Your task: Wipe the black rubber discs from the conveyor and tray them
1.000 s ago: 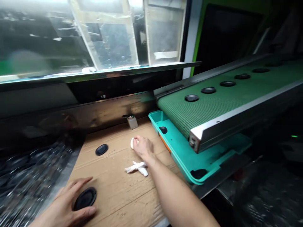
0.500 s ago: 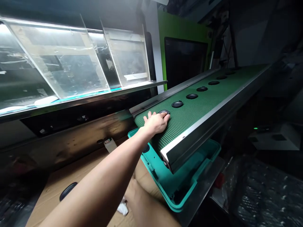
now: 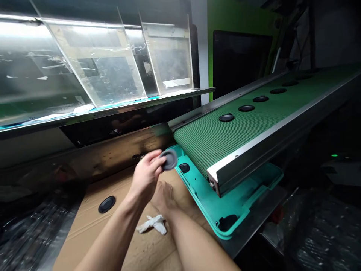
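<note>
My left hand point(image 3: 146, 171) pinches a black round disc point(image 3: 169, 159) with a raised rim between thumb and fingers. It holds the disc in the air, left of the green conveyor belt's point(image 3: 214, 139) lower end. Lower down and partly behind it is my right hand point(image 3: 164, 194), over the cardboard point(image 3: 129, 244); its fingers are blurred and partly covered. On the cardboard lie another black disc point(image 3: 107, 204) and a crumpled white tissue point(image 3: 153, 224). Several similar discs, the nearest one point(image 3: 226, 117) included, rest in a row on the belt.
A teal bin point(image 3: 203, 205) stands under the belt's end, with a black disc point(image 3: 184, 168) on its left part. The belt's metal side rail point(image 3: 254, 150) juts toward me. Clear panels point(image 3: 113, 67) line a lit ledge at left. Plastic-wrapped material point(image 3: 324, 229) is at lower right.
My left hand has lifted the nearest disc off the belt and brought it left and down toward me. The view has turned left, and my right hand shows more.
</note>
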